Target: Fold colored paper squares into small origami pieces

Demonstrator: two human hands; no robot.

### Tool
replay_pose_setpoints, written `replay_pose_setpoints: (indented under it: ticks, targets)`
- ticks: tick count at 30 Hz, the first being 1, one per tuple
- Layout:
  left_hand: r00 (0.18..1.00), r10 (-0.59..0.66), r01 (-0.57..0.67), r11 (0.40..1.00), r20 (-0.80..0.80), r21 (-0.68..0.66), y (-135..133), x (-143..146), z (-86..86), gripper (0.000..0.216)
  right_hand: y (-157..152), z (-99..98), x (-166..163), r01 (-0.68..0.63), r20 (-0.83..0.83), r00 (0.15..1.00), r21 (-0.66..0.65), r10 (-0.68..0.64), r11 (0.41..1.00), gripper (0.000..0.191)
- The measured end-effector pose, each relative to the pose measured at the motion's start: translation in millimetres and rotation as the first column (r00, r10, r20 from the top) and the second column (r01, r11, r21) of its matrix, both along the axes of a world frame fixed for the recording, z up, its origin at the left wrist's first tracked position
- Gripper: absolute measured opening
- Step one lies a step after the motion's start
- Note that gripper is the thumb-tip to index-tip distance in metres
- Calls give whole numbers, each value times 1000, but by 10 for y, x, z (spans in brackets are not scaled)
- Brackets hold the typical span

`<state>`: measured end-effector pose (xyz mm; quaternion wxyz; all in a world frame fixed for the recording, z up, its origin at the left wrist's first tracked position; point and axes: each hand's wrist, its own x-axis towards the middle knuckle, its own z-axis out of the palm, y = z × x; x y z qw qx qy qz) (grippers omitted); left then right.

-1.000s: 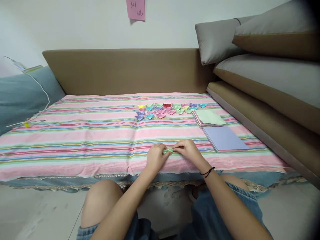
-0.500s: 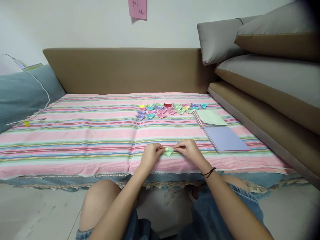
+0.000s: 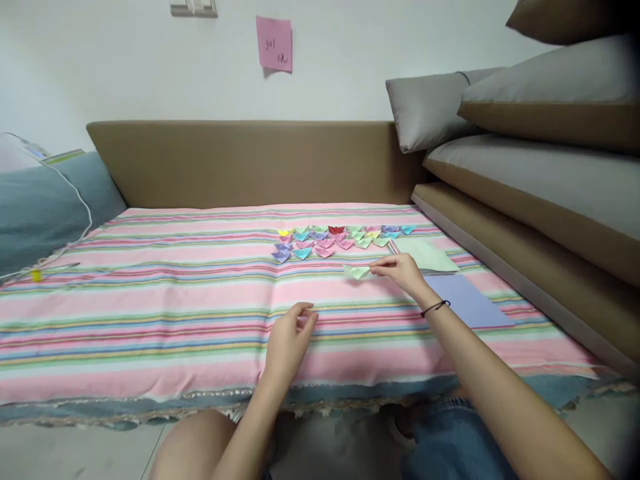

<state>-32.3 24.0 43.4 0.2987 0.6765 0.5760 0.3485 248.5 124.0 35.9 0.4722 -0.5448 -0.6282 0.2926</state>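
Note:
My right hand [image 3: 400, 270] is stretched out over the striped cloth [image 3: 150, 313], pinching one end of a small light-green folded paper boat [image 3: 357, 271] just in front of the rows of several folded paper boats [image 3: 335, 239] in many colours. My left hand [image 3: 290, 337] hovers nearer to me above the cloth, fingers loosely curled and apart, holding nothing.
Two stacks of square paper lie at the right: a green-topped stack [image 3: 430, 257] and a lilac-topped stack [image 3: 470, 303]. Brown and grey cushions [image 3: 540, 173] are piled at the right. A blue pillow [image 3: 45, 200] with a white cable is at the left. A pink note [image 3: 274, 43] hangs on the wall.
Both hands held the green folded paper near the cloth's front edge. My right hand has since carried it forward to the rows of boats, and my left hand has let go.

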Motion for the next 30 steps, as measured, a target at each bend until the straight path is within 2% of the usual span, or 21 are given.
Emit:
replay_pose_setpoints:
  ticks: [3,6,8,11,18,30]
  targets:
    - [997,-34,31,999,-71,-42,-28,-12,-22,27,434,-44,106,52,7,999,18,-52,999,21]
    - [970,-75,54,994,-230,-96,-52,-12,-50,27,788,-135,149,72,26,997,24,-72,997,19]
    - [929,-126,87,988,-348,-127,-59,-10,-69,23,966,-206,162,76,40,996,17,-76,997,19]
    - [893,-182,121,978,-412,-170,-49,-16,-87,23,1144,-304,174,79,59,995,-2,-78,997,20]
    - [863,-252,160,958,-437,-237,11,-26,-74,25,1264,-425,148,57,75,996,-44,-54,997,19]
    - [850,-249,156,961,-464,-230,11,5,-41,25,1272,-479,51,38,47,998,-44,-36,998,24]
